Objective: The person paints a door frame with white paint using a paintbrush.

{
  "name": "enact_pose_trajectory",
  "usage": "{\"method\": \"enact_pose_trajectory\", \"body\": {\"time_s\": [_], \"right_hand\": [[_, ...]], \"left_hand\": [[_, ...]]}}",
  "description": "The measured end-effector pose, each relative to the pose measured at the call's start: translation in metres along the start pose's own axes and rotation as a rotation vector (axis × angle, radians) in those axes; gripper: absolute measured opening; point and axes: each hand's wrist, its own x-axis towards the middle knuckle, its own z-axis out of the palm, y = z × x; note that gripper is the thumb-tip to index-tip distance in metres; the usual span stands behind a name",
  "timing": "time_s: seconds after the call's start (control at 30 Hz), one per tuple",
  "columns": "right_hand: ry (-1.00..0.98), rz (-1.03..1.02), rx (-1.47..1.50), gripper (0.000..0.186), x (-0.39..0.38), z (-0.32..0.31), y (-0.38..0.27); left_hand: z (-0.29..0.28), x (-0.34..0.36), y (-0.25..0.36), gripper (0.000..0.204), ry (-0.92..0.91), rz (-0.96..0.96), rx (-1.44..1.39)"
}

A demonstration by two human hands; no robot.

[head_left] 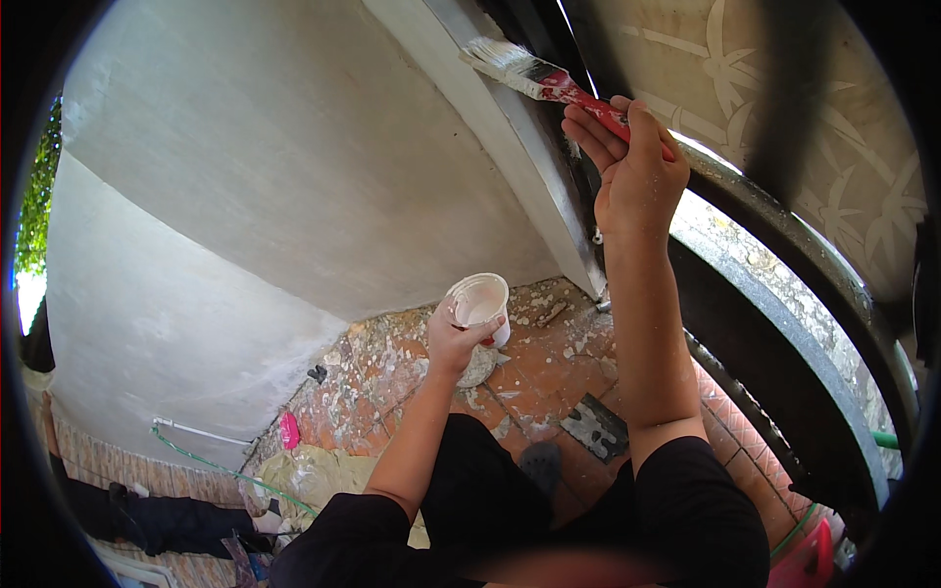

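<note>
Right hand [639,174] is partly curled, a red-handled paintbrush [561,86] pinched in it. By the curled left hand [455,345], a white cup [478,294] with unreadable red marking [488,341] is clasped.

A green hose [235,474] crosses a crumpled pale sheet [331,474] (a pink object [289,431] near it) on reddish tiles [539,387].

An outdoor painting spot. Leaves [37,201] show left of the grey wall [284,147], spattered tiles [534,384] below, a paintbrush [561,86] right.
</note>
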Motion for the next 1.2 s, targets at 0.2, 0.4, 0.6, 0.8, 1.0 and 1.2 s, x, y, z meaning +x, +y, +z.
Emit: {"method": "enact_pose_trajectory", "body": {"time_s": [0.2,0.4,0.6,0.8,1.0,1.2], "right_hand": [[-0.005,-0.035,-0.121,0.026,-0.003,0.002,-0.023],[-0.059,-0.135,0.003,0.026,-0.004,0.009,-0.018],[-0.046,-0.07,0.053,0.028,0.0,0.007,0.006],[0.0,-0.07,-0.063,0.028,-0.004,0.001,0.005],[-0.021,-0.075,-0.228,0.026,-0.008,-0.005,-0.007],[-0.031,-0.094,-0.354,0.027,-0.013,-0.006,-0.014]], "left_hand": [[0.003,0.0,0.011,0.047,-0.043,-0.138,-0.088],[0.005,-0.002,0.018,0.047,-0.037,-0.198,-0.079],[-0.003,-0.004,0.01,0.049,-0.019,-0.123,-0.054],[-0.003,-0.003,0.013,0.05,-0.028,-0.101,-0.06],[0.001,-0.001,0.017,0.045,-0.046,-0.171,-0.121],[0.005,-0.001,0.023,0.045,-0.049,-0.036,-0.113]]}}
